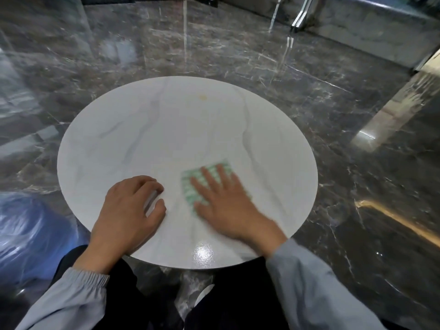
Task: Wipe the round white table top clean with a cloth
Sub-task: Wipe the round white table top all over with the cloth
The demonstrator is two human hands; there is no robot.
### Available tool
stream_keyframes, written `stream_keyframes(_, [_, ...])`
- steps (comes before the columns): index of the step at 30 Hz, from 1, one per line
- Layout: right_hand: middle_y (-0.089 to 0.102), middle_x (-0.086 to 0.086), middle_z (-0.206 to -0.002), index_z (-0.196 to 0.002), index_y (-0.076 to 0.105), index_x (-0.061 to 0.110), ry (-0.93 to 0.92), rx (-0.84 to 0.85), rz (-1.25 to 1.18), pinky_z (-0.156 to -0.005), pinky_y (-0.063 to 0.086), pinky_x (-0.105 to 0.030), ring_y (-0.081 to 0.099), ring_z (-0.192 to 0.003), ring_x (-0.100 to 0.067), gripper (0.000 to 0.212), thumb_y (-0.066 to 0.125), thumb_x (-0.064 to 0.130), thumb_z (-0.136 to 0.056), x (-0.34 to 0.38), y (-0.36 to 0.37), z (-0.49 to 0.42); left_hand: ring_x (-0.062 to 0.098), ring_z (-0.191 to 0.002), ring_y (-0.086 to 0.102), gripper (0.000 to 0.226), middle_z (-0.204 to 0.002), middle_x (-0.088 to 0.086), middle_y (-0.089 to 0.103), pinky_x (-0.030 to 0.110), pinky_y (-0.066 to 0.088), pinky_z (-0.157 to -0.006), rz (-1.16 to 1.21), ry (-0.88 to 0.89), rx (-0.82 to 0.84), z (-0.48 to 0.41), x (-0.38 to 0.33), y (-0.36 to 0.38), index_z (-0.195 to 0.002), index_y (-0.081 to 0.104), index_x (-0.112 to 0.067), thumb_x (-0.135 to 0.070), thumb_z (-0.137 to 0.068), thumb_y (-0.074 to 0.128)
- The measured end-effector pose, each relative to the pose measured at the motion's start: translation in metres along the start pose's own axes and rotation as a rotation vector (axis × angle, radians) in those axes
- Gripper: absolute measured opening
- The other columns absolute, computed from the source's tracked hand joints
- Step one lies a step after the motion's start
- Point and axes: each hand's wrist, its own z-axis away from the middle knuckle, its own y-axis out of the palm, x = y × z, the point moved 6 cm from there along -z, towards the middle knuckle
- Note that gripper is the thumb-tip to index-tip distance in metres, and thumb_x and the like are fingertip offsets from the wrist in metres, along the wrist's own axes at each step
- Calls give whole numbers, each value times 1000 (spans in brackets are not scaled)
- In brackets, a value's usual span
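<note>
The round white table top [147,129] with faint grey veins fills the middle of the view. A green-and-white patterned cloth [190,184] lies flat on its near right part. My right hand [226,203] presses down on the cloth with fingers spread, and is blurred by motion. My left hand [128,208] rests on the bare table just left of the cloth, fingers curled, holding nothing. A small yellowish stain [202,97] marks the far side of the top.
Dark glossy marble floor [357,177] surrounds the table. A blue plastic-wrapped object [26,236] sits low at the left. Metal frame legs [300,15] and a wall base stand at the far right. My dark-trousered knees [133,296] are under the near edge.
</note>
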Motion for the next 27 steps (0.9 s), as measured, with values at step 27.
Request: stream_keyframes(27, [-11, 15, -170, -160, -3, 49, -57, -20, -77, -123, -10, -43, -20, -155, -15, 62, 24, 60, -104, -29, -11, -17, 24, -111, 63, 27, -118, -5, 67, 50, 46, -100, 26, 50, -52, 1, 2, 2, -110, 73, -22, -34, -88, 63])
